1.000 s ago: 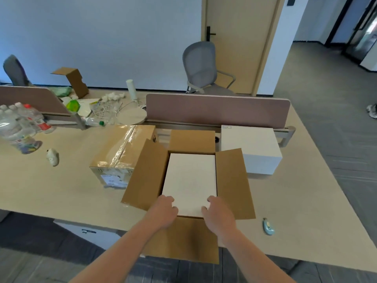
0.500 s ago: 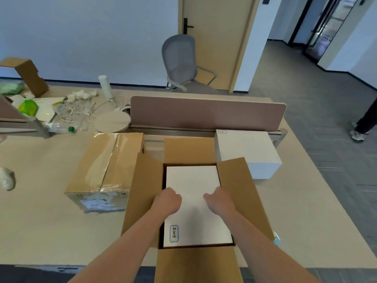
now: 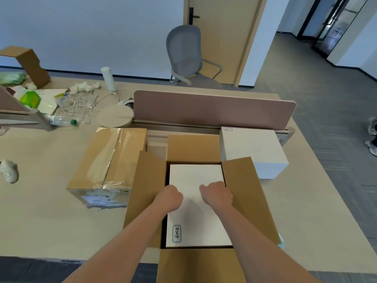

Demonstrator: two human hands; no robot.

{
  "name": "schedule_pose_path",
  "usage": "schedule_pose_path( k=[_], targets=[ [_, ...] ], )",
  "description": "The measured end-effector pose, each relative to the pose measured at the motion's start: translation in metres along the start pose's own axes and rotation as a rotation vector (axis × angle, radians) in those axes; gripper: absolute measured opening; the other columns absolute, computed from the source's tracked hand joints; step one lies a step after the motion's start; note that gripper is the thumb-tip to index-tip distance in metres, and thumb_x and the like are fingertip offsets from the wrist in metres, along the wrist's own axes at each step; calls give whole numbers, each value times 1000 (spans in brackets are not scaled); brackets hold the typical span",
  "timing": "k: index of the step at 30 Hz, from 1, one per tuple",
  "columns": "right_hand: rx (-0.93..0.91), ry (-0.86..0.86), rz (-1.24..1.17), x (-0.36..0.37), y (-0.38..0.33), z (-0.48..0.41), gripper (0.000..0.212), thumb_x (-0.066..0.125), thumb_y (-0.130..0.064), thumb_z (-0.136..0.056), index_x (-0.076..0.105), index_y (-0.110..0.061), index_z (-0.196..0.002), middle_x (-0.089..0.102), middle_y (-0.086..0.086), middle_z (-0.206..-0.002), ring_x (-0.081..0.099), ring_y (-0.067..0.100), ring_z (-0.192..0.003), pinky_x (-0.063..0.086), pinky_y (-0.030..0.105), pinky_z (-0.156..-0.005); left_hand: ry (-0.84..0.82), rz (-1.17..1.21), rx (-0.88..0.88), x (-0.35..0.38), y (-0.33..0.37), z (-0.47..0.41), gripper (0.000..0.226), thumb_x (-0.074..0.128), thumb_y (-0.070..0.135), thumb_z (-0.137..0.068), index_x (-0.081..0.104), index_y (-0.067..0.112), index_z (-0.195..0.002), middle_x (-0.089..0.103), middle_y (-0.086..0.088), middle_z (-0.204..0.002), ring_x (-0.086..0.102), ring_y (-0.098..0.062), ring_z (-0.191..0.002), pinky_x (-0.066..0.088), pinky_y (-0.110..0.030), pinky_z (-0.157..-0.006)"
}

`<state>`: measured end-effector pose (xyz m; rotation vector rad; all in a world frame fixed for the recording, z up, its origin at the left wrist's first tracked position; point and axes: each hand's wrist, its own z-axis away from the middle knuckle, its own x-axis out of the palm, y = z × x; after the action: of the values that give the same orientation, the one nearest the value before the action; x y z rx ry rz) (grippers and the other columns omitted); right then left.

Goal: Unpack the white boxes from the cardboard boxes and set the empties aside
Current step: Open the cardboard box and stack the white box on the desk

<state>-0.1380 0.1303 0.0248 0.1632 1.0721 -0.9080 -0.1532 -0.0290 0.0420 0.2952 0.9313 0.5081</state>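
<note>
Your left hand (image 3: 169,198) and right hand (image 3: 217,196) curl at white box (image 3: 195,174) edges in carton (image 3: 241,184), likely seeking lift gaps; can't tell if gripping.

We see matt brown cardboard on the open box (image 3: 240,190); the white box (image 3: 195,221) inside looks smooth and matt. Glossy clear tape (image 3: 106,158) wraps the sealed box (image 3: 132,156). The desk (image 3: 40,211) looks like pale matt wood.
</note>
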Motion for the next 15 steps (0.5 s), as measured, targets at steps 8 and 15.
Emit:
schedule_pose_path(
  k=[8,15],
  targets=[
    [-172,-57,102,-17,10,-9,34,34,-29,-97,46,-11,-70,53,7,-92,53,24,-77,40,28,-60,42,-100,-10,-1,9,-2,35,40,15,-97,33,18,-64,39,1,-67,34,-11,-56,32,-21,-52],
    [-168,-165,162,-15,11,-12,30,35,-36,-89,44,-8,-86,45,5,-89,42,18,-59,35,28,-56,56,-7,-61,1,15,-2,35,41,14,-97,34,18,-63,39,0,-68,34,-12,-56,32,-23,-53]
  ],
)
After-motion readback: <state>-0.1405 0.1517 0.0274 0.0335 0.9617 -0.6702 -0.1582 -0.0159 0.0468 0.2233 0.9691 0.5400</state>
